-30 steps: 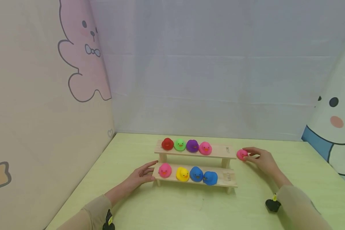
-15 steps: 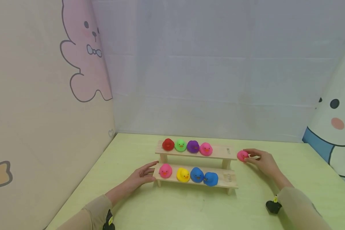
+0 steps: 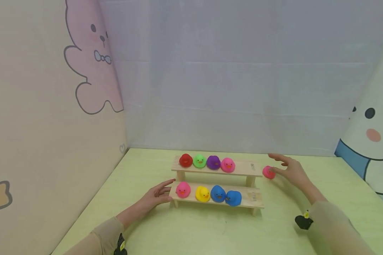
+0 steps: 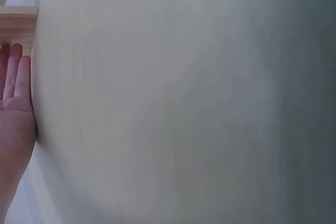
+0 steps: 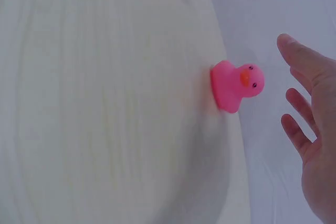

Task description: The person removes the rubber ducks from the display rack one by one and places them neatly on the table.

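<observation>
Pink duck (image 3: 267, 172) on tabletop (image 3: 210, 232), right of frame's middle — flat bottom likely keeps it up. Right hand (image 3: 292, 171) near, fingers spread, empty. Left hand (image 3: 154, 196) at wooden rack (image 3: 249, 202), fingers loose — maybe steadying.

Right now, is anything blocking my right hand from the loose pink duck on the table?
Nothing visible stands between the right hand and the loose pink duck; the right wrist view shows only a gap between the fingers and it. In the head view, the wooden rack lies left of the duck, outside that path.
</observation>
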Demonstrator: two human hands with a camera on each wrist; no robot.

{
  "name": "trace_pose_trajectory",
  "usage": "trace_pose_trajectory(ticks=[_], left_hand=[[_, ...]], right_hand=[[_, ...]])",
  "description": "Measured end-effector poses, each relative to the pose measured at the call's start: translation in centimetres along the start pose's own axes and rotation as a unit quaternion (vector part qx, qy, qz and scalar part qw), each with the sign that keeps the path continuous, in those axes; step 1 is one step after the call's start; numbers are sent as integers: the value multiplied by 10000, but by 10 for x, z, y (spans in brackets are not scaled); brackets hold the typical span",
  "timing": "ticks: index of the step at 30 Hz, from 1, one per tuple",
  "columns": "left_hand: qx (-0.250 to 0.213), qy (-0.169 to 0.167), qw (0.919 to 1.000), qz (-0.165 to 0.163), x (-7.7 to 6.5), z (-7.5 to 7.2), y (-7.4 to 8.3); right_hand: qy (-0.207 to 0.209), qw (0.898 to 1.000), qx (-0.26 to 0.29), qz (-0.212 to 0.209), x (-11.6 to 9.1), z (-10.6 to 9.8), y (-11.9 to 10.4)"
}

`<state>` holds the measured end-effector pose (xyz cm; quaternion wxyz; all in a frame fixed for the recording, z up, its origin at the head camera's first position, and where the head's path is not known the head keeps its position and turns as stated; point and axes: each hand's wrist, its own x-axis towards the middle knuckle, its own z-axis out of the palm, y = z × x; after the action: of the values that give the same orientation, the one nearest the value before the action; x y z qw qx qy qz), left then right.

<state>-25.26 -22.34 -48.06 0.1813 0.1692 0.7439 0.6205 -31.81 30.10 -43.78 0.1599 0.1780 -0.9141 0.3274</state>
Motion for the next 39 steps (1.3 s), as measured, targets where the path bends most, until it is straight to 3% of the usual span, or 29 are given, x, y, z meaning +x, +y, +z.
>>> trace_pose_trajectory(ticks=[11, 19, 24, 29, 34, 39], left_hand=[[127, 35, 9999, -13, -1, 1, 1], [103, 34, 9999, 15, -1, 1, 2], [106, 35, 9999, 55, 0, 0, 2], [81, 29, 9999, 76, -1, 0, 2], [61, 28, 9999, 77, 0, 0, 2], [90, 42, 9999, 63, 1, 0, 0]], right_hand=[[627, 9969, 410, -252, 24, -6, -59], [732, 9885, 1078, -768, 29, 4, -104], [485, 9812, 1449, -1178, 26, 6, -137], [127, 9775, 1796, -1103, 23, 9, -162], [-175, 9699, 2201, -1023, 21, 16, -171], [-449, 9713, 2113, -991, 17, 22, -170]])
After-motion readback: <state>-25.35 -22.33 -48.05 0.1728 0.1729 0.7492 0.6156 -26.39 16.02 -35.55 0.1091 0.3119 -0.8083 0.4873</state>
